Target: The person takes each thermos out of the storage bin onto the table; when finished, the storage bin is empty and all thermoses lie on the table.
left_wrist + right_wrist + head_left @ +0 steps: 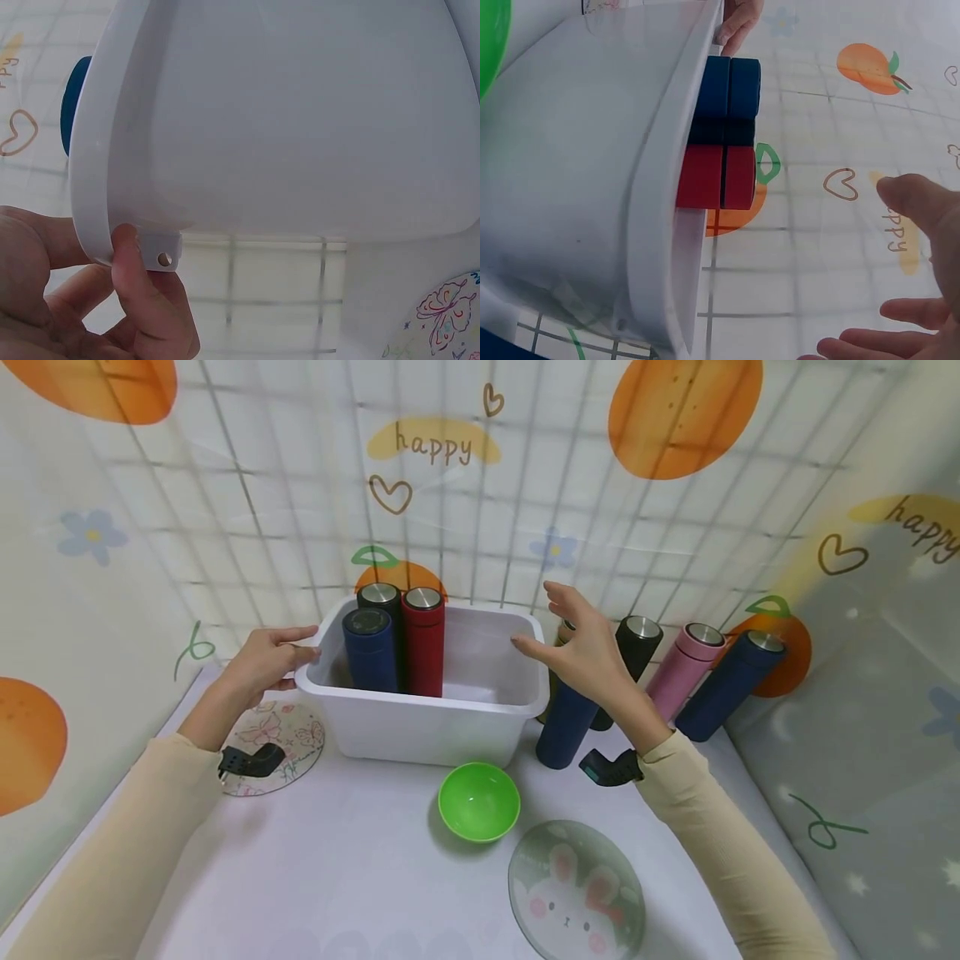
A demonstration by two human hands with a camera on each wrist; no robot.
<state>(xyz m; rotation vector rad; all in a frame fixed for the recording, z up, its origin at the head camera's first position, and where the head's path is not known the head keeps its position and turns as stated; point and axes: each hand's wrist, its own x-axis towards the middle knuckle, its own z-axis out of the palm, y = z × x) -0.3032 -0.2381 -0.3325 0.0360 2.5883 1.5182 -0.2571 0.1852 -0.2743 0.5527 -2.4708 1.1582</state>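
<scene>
A white plastic bin (pixel 420 735) stands near the back of the table. Its left part holds a blue thermos bottle (pixel 371 652), a black one (pixel 381 595) and a red one (pixel 423 647), all upright. With thumb and fingers, my left hand (pixel 258 667) pinches the bin's left rim, which the left wrist view shows close up. My right hand (pixel 588 652) hovers empty by the bin's right end, thumb and fingers spread apart. Below and behind it stand a blue bottle (pixel 564 731) and a gold-topped bottle (pixel 566 632), partly hidden by the hand.
Farther right are a black bottle (pixel 637 647), a pink bottle (pixel 684 668) and a dark blue bottle (pixel 731 685). A green bowl (pixel 480 802) sits before the bin, a rabbit plate (pixel 562 893) nearer, a butterfly-patterned round mat (pixel 296 743) at left. A wire grid backs the table.
</scene>
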